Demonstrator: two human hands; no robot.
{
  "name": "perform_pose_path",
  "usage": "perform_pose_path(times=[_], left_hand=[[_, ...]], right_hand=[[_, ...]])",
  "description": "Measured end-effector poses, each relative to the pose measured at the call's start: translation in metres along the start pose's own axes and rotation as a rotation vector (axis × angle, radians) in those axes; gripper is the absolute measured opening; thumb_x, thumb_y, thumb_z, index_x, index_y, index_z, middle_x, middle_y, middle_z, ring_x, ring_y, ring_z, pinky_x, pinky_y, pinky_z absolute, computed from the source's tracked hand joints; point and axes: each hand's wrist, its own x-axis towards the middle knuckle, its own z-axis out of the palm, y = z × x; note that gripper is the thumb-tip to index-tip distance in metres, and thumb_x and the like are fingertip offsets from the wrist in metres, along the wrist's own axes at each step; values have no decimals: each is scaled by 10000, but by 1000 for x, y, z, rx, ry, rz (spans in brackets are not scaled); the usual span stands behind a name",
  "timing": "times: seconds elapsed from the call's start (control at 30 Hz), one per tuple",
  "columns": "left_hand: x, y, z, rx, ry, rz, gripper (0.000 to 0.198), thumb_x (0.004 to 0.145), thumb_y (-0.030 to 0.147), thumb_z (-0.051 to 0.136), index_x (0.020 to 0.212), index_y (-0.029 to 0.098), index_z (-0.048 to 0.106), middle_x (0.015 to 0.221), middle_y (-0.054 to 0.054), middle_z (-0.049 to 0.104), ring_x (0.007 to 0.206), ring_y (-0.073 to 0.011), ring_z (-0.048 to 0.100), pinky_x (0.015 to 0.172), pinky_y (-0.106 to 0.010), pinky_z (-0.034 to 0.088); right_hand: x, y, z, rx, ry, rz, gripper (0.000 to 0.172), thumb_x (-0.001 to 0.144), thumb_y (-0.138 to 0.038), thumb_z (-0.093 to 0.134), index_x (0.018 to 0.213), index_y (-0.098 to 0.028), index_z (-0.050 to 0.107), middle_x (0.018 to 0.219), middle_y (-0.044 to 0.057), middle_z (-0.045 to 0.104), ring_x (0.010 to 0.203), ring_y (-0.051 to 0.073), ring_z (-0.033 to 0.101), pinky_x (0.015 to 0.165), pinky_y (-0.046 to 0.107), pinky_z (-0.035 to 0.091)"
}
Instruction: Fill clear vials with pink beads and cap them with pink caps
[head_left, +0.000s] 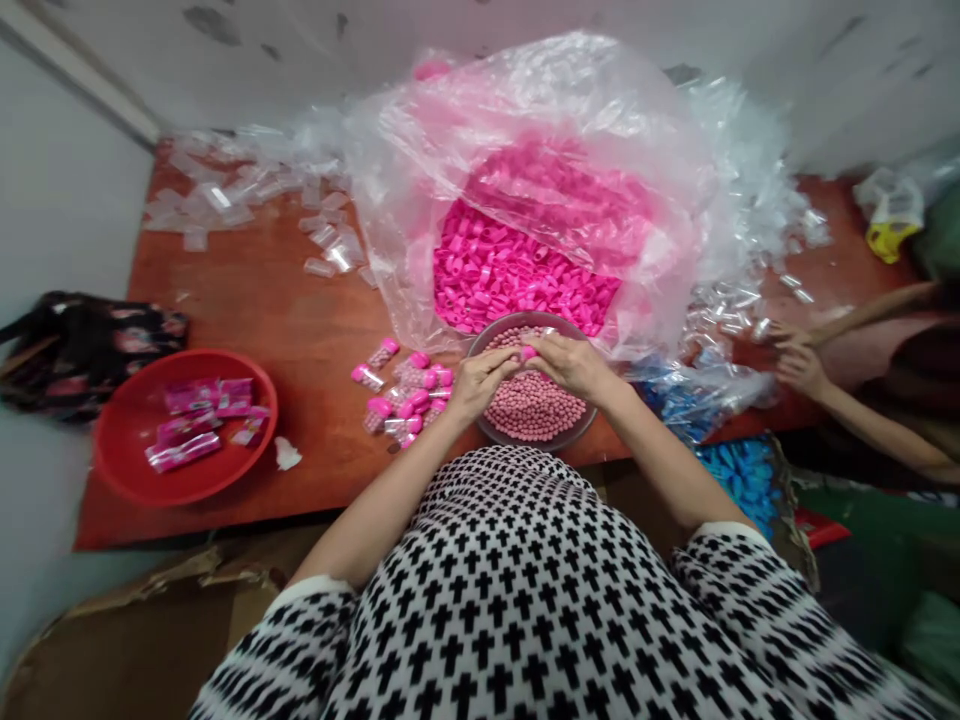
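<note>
My left hand [482, 382] and my right hand [568, 366] meet above a grey bowl [501, 434] of round pink beads [534, 408]. Between the fingertips of both shows a bright pink cap [529, 352]. My right fingers pinch this cap, while my left fingers close around what looks like the small container under it, mostly hidden. Left of the bowl lies a loose pile of small clear bottles [415, 380] with pink caps, pink beads inside them. Just behind the bowl, a large clear plastic bag [390, 270] spills many pink caps [517, 265].
Clear empty bottles [334, 245] lie scattered at the back left, with more [731, 305] at the right. A red basin [112, 455] holds several pink packets. Blue pieces [739, 480] sit in a box at right, near a co-worker's hands [799, 365]. A dark floral bag [142, 335] lies left.
</note>
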Motion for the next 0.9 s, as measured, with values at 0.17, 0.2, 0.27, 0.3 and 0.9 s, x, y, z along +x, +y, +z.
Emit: perform_pose_path(times=[0.17,0.2,0.27,0.3,0.9], left_hand=[[-10,2,2,86,-79,7,292,804,410,595,956,199,727,986,-41,729,878,-194,686,838,-302,542],[-12,3,4,96,-104,20,285,806,406,591,955,206,728,980,-34,731,863,-189,689,831,-300,547],[-15,8,6,111,-137,48,261,805,402,591,942,231,733,950,-18,737,831,-181,695,804,-295,557],[-16,10,7,115,-150,62,246,801,399,596,933,244,735,932,-10,740,815,-178,696,785,-290,562],[-21,21,17,110,-156,35,301,865,379,528,1000,184,713,977,-47,729,829,-178,687,779,-280,532]], right_hand=[[-23,-11,14,-38,-35,-18,324,965,-358,364,1159,-161,532,936,106,636,856,185,609,732,314,506],[-28,-13,15,-28,-31,-9,320,968,-353,355,1152,-156,527,935,109,629,851,183,607,723,312,504],[-39,-18,14,6,-13,12,312,969,-352,348,1143,-158,520,950,111,621,855,177,605,724,307,504],[-44,-20,12,31,-3,18,306,969,-354,347,1138,-166,520,956,104,621,860,171,604,734,302,506],[-47,-22,-4,110,93,-1,373,967,-336,340,1278,-193,489,1057,112,646,968,196,621,841,326,516]])
